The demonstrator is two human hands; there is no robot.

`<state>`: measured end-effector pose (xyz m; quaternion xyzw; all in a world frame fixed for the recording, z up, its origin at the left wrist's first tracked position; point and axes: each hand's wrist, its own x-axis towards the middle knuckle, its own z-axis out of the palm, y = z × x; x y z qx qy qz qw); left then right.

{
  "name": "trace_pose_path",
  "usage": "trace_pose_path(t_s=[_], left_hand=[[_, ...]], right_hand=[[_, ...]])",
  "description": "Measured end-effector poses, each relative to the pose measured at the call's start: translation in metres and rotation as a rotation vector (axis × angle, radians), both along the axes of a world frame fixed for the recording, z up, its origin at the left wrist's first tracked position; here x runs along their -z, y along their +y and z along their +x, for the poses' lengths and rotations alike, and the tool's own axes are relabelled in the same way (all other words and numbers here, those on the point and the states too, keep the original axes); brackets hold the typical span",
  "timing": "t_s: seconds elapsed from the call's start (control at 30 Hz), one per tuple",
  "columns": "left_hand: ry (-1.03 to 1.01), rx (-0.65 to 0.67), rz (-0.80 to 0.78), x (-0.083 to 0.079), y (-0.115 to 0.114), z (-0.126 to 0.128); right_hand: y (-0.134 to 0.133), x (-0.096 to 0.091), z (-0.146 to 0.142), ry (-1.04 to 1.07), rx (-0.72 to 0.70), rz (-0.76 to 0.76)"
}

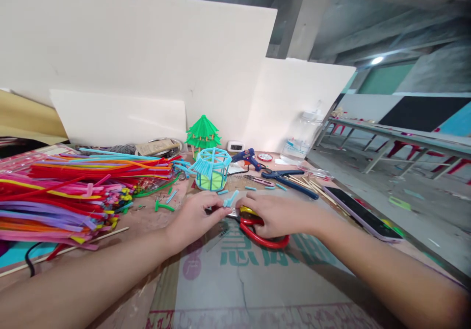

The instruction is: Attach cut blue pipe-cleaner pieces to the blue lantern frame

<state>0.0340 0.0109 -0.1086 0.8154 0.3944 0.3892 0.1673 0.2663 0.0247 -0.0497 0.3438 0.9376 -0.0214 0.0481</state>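
Hands and scissors at the table, head view. The right hand [270, 213] is curled around the handles of the scissors [270, 244], midway between the table's left and right edges. The left hand [195, 216] has thumb and forefinger bent toward the blades, beside a light-blue piece [230, 200]; whether they pinch it cannot be told. Toward the far edge stands a light-blue framework [213, 164]; colored stems [73, 196] cover the left side, and a phone [358, 211] lies along the right edge.
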Motion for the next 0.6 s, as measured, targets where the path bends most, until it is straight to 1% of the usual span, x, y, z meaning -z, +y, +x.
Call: trace_pose_path(t_s=[0.1, 0.2, 0.3, 0.37, 0.43, 0.53, 0.6], left_hand=[[0.004, 0.032, -0.045, 0.0, -0.001, 0.001], [0.02, 0.079, -0.079, 0.001, 0.001, 0.001], [0.038, 0.113, -0.089, 0.003, 0.002, 0.001], [0.037, 0.127, -0.097, 0.004, 0.002, 0.001], [0.027, 0.139, -0.105, 0.004, 0.002, 0.0], [-0.007, 0.116, -0.116, 0.003, 0.002, 0.001], [-0.046, 0.072, -0.132, 0.003, 0.003, 0.001]], right_hand=[[0.004, 0.005, -0.008, -0.027, 0.051, 0.024], [0.007, 0.011, -0.013, -0.078, 0.128, 0.094], [0.007, 0.017, -0.015, -0.102, 0.147, 0.168], [0.006, 0.018, -0.013, -0.097, 0.145, 0.187], [0.006, 0.016, -0.008, -0.057, 0.129, 0.181], [0.006, 0.006, 0.003, 0.058, 0.104, 0.163], [0.008, -0.004, 0.011, 0.095, 0.152, 0.173]])
